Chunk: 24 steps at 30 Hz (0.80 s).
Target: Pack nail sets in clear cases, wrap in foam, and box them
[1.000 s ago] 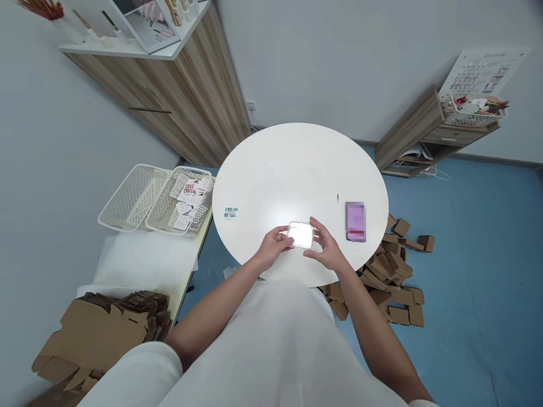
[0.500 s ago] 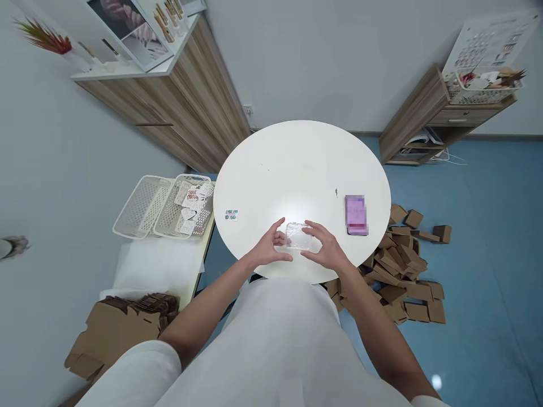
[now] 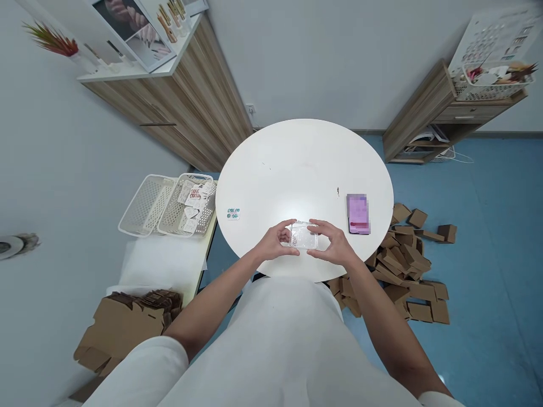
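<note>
A small clear plastic box is at the near part of the white oval table. My left hand grips its left side, thumb at the near edge and forefinger at the far edge. On the right side my right hand holds it in the same way. To the left on the table lies a small card with green and red items. A purple blurred rectangular object lies on the right, with a tiny dark thing beyond it.
White baskets, one with cards inside, stand on a side table at left above flat cardboard. Brown boxes are heaped on the floor at right. Wooden cabinets stand at the back left and right.
Both hands have closed in on the clear box, their fingertips now at its edges. The whole view has shifted slightly.
</note>
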Each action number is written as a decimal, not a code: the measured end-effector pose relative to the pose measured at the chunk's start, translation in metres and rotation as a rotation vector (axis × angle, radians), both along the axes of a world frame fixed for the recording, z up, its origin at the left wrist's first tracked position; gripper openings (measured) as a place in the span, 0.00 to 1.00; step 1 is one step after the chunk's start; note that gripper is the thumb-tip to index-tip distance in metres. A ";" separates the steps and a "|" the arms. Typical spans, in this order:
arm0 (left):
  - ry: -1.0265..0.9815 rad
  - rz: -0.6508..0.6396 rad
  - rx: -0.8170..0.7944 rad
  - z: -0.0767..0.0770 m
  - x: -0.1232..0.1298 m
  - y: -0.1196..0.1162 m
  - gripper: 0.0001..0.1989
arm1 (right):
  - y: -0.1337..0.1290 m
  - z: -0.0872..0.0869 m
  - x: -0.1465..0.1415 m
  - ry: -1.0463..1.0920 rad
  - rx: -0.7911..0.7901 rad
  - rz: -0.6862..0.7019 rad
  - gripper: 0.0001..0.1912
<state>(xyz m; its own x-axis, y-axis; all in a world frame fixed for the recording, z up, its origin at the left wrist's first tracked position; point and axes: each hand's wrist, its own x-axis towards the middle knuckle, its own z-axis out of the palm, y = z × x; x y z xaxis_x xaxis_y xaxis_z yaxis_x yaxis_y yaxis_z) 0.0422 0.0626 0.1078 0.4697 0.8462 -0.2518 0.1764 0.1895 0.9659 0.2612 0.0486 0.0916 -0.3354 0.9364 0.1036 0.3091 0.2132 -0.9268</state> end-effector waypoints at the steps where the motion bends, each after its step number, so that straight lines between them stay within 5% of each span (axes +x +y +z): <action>1: -0.014 0.009 -0.003 0.001 0.001 0.000 0.43 | 0.000 0.002 0.001 0.014 -0.013 0.003 0.31; 11: -0.235 0.040 -0.158 0.008 0.005 -0.004 0.42 | 0.013 0.039 0.000 0.031 -0.116 0.017 0.26; 19: -0.164 0.101 -0.271 -0.003 -0.009 -0.017 0.27 | -0.001 0.035 -0.007 0.019 -0.233 -0.055 0.25; 24: -0.092 0.137 -0.281 -0.012 -0.010 -0.027 0.26 | 0.000 0.029 -0.019 0.016 -0.396 -0.175 0.20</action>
